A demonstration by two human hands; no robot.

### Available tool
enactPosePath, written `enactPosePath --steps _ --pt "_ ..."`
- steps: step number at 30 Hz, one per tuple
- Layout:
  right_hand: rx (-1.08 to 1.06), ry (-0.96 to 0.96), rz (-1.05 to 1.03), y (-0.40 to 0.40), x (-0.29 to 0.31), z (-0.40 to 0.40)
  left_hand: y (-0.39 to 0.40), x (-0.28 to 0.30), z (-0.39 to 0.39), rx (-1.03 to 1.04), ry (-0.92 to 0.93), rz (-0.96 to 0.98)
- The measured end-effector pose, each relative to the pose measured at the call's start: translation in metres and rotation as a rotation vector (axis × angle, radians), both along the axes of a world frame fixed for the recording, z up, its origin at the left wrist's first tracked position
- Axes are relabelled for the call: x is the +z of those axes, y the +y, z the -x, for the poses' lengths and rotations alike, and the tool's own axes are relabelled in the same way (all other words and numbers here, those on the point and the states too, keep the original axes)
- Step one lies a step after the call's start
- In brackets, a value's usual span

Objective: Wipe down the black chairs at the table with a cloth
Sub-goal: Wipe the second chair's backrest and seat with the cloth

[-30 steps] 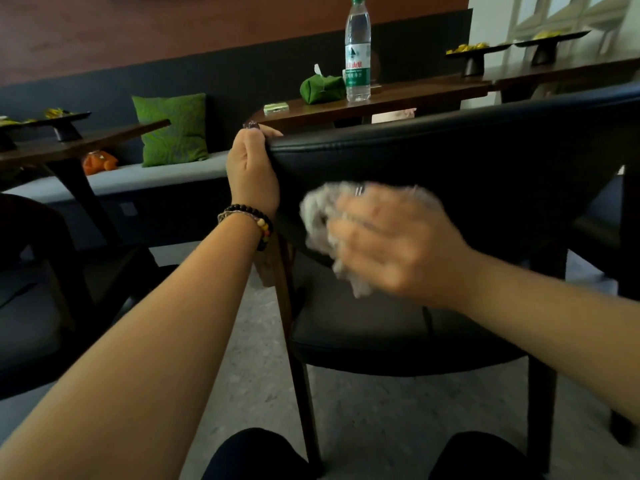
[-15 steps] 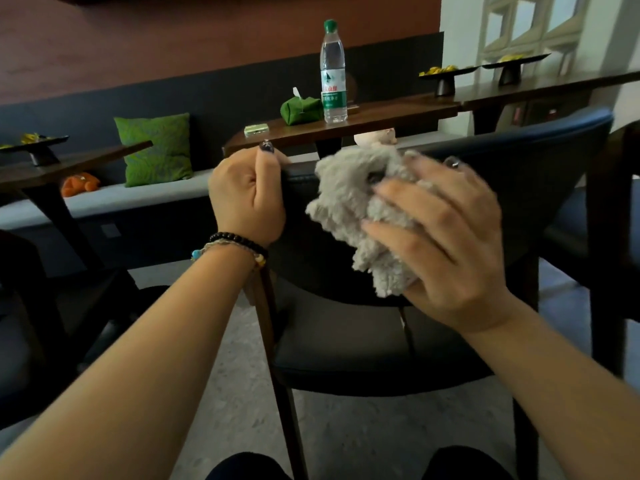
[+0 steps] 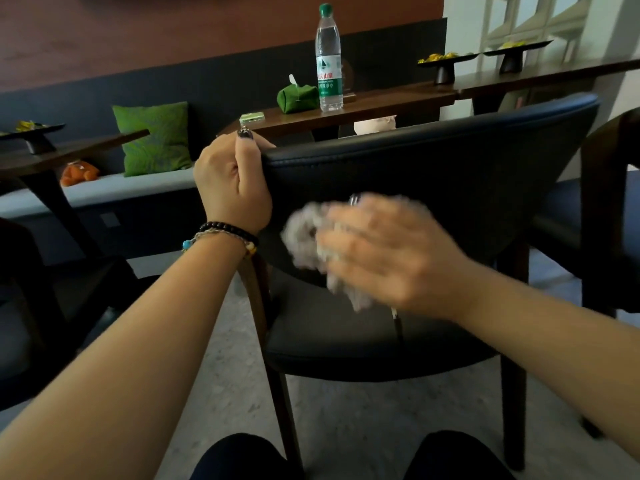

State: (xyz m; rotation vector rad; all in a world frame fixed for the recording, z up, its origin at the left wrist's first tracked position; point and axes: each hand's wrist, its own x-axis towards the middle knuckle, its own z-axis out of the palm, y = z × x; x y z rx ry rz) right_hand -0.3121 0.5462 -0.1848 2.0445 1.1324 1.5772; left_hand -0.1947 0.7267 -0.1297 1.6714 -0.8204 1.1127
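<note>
The left hand (image 3: 233, 183) is curled over the top left corner of the black chair (image 3: 450, 174) backrest, fingers hooked over the rim and thumb on the near face, bracing it. The right hand (image 3: 391, 252) presses a fluffy grey cloth (image 3: 304, 237) against the outer face of the backrest, low and toward its left side; both are motion-blurred, so whether the fingers are curled round the cloth or only flattening it I cannot tell — a tuft sticks out past the fingertips and another hangs below the palm. The likeliest trouble from here is the cloth slipping: if it is only pressed and not gripped, a fast sweep on smooth leather could let it bunch, roll out from under the palm and drop to the floor (image 3: 346, 427). A hard sideways stroke could also rock or skid the chair on its thin wooden legs if the bracing hand loosens. Beyond the backrest, on the near edge of the dark wooden bench (image 3: 381, 105), stand a tall water bottle (image 3: 328, 64) and a green tissue pouch (image 3: 298, 97); shoving the chair forward into that edge could topple the bottle. Coverage is a quieter risk — the right half of the backrest and the seat look easy to miss.
</note>
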Motion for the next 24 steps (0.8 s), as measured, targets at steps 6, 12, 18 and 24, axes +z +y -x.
enactPosePath --steps 6,12,18,24 --pt "0.006 0.003 -0.059 -0.004 -0.034 -0.004 -0.002 0.001 0.008 -0.001 0.066 0.03" --pt "-0.118 0.188 0.16 -0.022 -0.078 -0.01 -0.001 0.0 0.007 0.011 0.084 -0.007" --pt "0.066 -0.054 -0.239 -0.013 -0.002 0.007 -0.001 0.0 0.009 0.047 0.079 -0.002" --pt "-0.046 -0.146 -0.255 -0.013 -0.007 0.013 0.005 0.009 0.028 0.048 0.081 -0.13"
